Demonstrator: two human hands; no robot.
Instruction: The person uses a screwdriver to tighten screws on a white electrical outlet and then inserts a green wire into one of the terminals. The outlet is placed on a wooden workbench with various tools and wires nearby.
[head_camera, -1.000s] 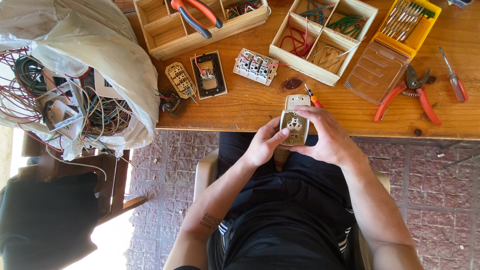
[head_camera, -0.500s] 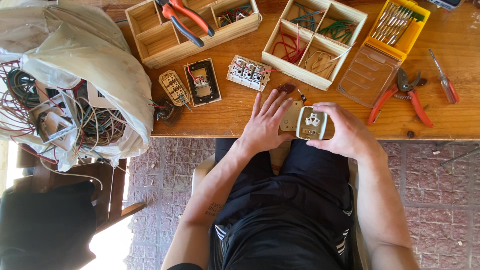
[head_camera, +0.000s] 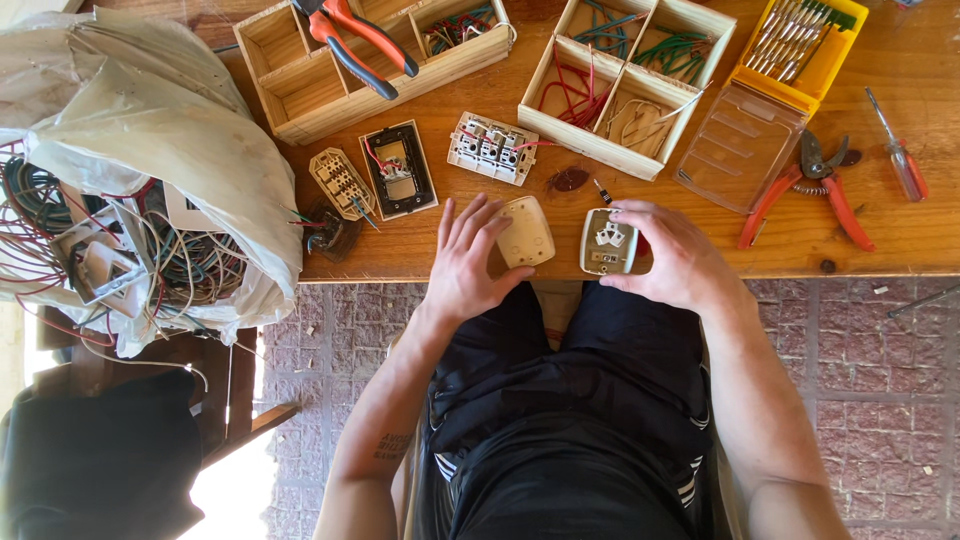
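Sitting at the near edge of the wooden table (head_camera: 900, 235), the person has both hands up over it. The left hand (head_camera: 470, 265) lies spread and nearly flat, fingers splayed, its thumb tip touching the beige cover plate (head_camera: 525, 232) that rests on the table just beside it; the hand grips nothing. The right hand (head_camera: 670, 255) is curled partway and holds the white socket module (head_camera: 608, 242) by its edges between thumb and fingers, face up, right of the cover plate and a little apart from it.

Beyond the cover plate, farther onto the table, lies a white triple switch block (head_camera: 490, 148), and left of that a dark-framed switch (head_camera: 399, 170) and a beige ribbed insert (head_camera: 341, 183). Farther back from the cover plate stand two wooden compartment boxes: one (head_camera: 290, 95) with red-handled pliers (head_camera: 362, 45) laid across it, the other (head_camera: 560, 125) holding coloured wire pieces. Right of the socket module are a clear plastic lid (head_camera: 745, 150), a yellow case of small drivers (head_camera: 800, 45), red-handled cutters (head_camera: 815, 195) and a red screwdriver (head_camera: 898, 150). Far left of the cover plate, a white plastic bag (head_camera: 150, 150) spills tangled wires.
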